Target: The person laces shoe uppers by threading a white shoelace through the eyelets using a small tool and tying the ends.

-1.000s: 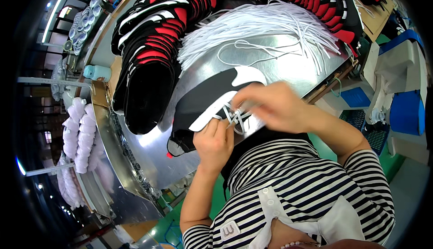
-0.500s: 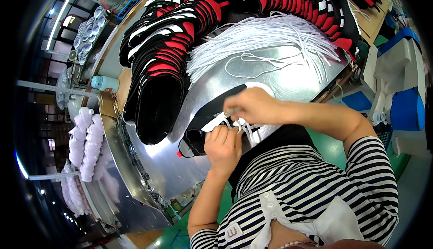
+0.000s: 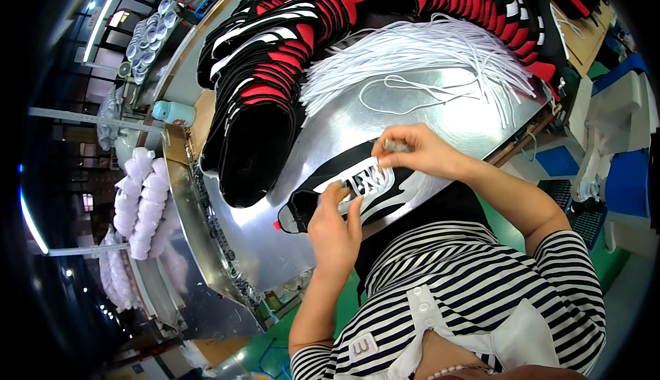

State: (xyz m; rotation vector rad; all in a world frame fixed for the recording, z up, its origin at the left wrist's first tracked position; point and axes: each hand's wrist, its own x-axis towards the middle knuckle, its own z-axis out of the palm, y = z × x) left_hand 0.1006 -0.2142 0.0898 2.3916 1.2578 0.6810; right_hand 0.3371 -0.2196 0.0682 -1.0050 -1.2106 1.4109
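A black shoe upper (image 3: 320, 180) with white trim and a small red tab lies slantwise on the metal table in front of me. White lace (image 3: 368, 182) crosses its white eyelet panel. My left hand (image 3: 335, 225) is at the ankle end of this panel, thumb and fingers apart, fingertips touching the upper. My right hand (image 3: 419, 149) is closed in a pinch at the panel's far end, over the toe part. A small greyish piece shows among its fingers; whether it is a tool or a finger wrap, I cannot tell. What the fingertips pinch is hidden.
A thick bundle of white laces (image 3: 412, 57) lies beyond the upper, with one loose looped lace (image 3: 399, 98) before it. Nested black, red and white uppers (image 3: 275, 84) stand in rows left and behind. A light-blue bottle (image 3: 173, 113) stands left of the metal table (image 3: 275, 256).
My hands have moved apart: the right shifted right toward the toe, the left opened its grip. Loose lace ends held up between them no longer show; the eyelet panel is uncovered.
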